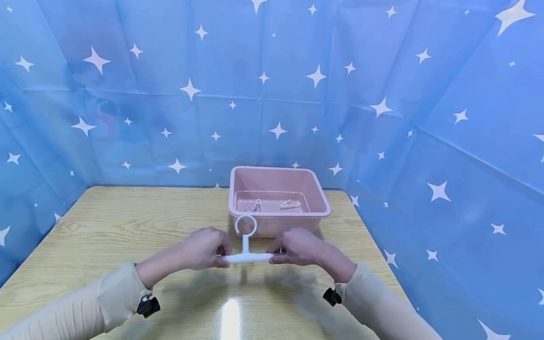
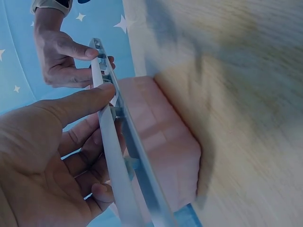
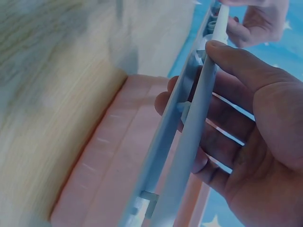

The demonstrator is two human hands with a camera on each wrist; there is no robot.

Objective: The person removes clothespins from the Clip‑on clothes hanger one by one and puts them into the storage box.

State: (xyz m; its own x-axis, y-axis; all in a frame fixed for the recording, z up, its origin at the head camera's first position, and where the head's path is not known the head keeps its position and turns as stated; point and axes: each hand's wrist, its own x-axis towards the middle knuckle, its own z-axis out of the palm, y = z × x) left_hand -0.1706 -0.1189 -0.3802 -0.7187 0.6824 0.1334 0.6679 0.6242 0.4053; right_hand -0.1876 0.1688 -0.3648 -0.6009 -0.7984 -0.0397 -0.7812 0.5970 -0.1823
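Note:
A white plastic hanger point(image 1: 246, 258) with a ring-like hook on top is held level between both hands, above the table. My left hand point(image 1: 204, 248) pinches its left part, thumb toward me and fingers behind. On the other side of the hook, my right hand point(image 1: 303, 246) pinches it the same way. Seen in the left wrist view, the hanger point(image 2: 110, 137) has two long parallel bars joined by small pegs. The right wrist view shows the thumb on the near bar of the hanger point(image 3: 191, 127), with fingertips reaching past the far bar.
Just beyond the hands stands a pink plastic basin point(image 1: 278, 225) on the wood-grain table point(image 1: 161, 212). Inside lie two white clothespins, a left one point(image 1: 258, 205) and a right one point(image 1: 289, 205). Blue star-patterned cloth point(image 1: 238, 61) surrounds the table at the back and sides.

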